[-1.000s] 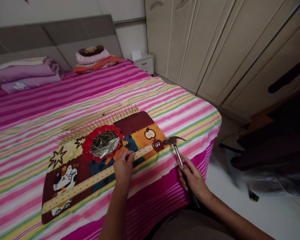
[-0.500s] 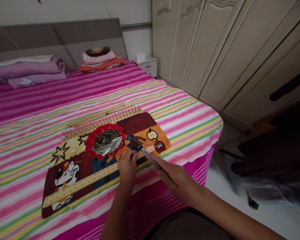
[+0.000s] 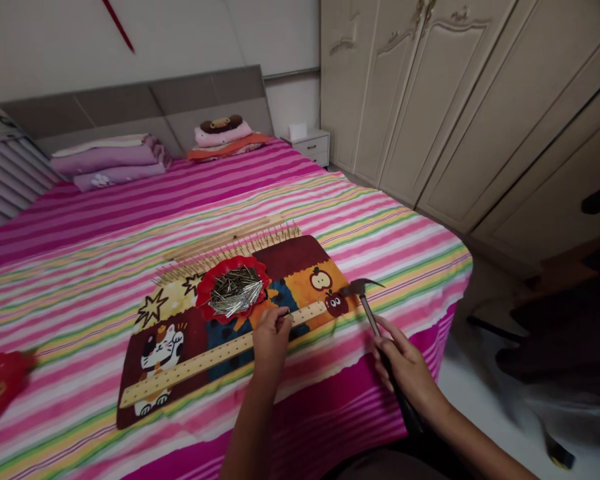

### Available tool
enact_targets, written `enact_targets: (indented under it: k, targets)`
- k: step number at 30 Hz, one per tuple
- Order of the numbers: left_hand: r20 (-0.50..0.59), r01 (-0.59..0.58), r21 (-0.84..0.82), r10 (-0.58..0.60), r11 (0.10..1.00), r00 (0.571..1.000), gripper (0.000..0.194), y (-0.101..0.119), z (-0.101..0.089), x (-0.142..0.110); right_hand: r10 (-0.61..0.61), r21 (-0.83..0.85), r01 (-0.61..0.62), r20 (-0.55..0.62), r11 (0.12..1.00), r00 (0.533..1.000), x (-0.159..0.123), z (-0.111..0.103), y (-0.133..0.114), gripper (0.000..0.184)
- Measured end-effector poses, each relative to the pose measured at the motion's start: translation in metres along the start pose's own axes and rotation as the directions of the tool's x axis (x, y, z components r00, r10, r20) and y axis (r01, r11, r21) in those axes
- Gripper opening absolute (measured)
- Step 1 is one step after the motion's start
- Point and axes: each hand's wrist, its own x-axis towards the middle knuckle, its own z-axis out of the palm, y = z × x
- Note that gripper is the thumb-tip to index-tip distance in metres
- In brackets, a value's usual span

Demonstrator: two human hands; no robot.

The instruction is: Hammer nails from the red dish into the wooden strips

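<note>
My right hand [image 3: 405, 370] is wrapped round the dark handle of a claw hammer [image 3: 367, 310], its head raised off the mat's right edge. My left hand [image 3: 271, 337] rests at a wooden strip [image 3: 195, 363] dotted with small holes, its fingertips pinched together over the strip. Whatever those fingers hold, if anything, is too small to make out. Beneath the strip lies a patterned mat [image 3: 285, 257] with a cat and apples. A red scalloped bowl [image 3: 205, 303] full of nails [image 3: 237, 290] stands just beyond my left hand.
Behind the bowl, another wooden strip [image 3: 220, 253] bristles with upright nails, with bare wooden strips [image 3: 230, 235] beside it. A red object [image 3: 3, 383] lies at the left on the striped bed cover [image 3: 405, 233]. Folded bedding [image 3: 110, 160] lies by the headboard; a wardrobe [image 3: 430, 120] stands at right.
My right hand has swung the hammer right and up, away from my left hand. The left hand stays at the strip. The view has shifted left, bringing the red object in.
</note>
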Motion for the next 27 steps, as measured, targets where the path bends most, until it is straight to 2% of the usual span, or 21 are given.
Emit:
enact_targets:
  k: [3,6,10,12,15,18,22,25,27]
  targets:
    - [-0.078,-0.025,0.077,0.031,0.997,0.996,0.021,0.0,-0.024,0.015,0.095,0.146,-0.09,-0.03,0.985,0.995,0.005,-0.01,0.019,0.068]
    - [-0.148,0.059,0.347,-0.008,0.936,0.989,0.024,-0.002,-0.047,0.042,0.116,0.201,-0.112,-0.008,0.973,0.993,0.007,-0.015,0.028,0.067]
    - [-0.013,0.101,0.62,-0.118,0.778,0.993,0.024,-0.004,-0.053,0.074,0.113,0.214,-0.11,-0.002,0.971,0.994,0.009,-0.016,0.029,0.066]
    - [0.038,0.108,0.67,-0.18,0.734,0.983,0.022,-0.005,-0.05,0.082,0.116,0.216,-0.114,0.001,0.97,0.993,0.009,-0.015,0.029,0.066]
    - [0.053,0.138,0.695,-0.241,0.706,0.969,0.019,-0.006,-0.048,0.084,0.115,0.209,-0.113,0.004,0.971,0.993,0.008,-0.016,0.029,0.066]
    - [0.053,0.139,0.684,-0.238,0.717,0.97,0.016,-0.007,-0.052,0.082,0.115,0.214,-0.113,0.006,0.97,0.993,0.008,-0.016,0.029,0.065]
    - [-0.012,0.179,0.555,-0.208,0.812,0.978,0.014,-0.011,-0.063,0.079,0.128,0.23,-0.128,0.012,0.965,0.992,0.009,-0.016,0.028,0.063]
    - [-0.062,0.248,0.334,-0.242,0.909,0.968,0.012,-0.013,-0.07,0.077,0.131,0.235,-0.133,0.024,0.963,0.991,0.009,-0.016,0.029,0.062]
    - [-0.05,0.303,0.082,-0.3,0.949,0.953,0.013,-0.013,-0.073,0.074,0.127,0.23,-0.128,0.019,0.965,0.992,0.009,-0.016,0.029,0.059]
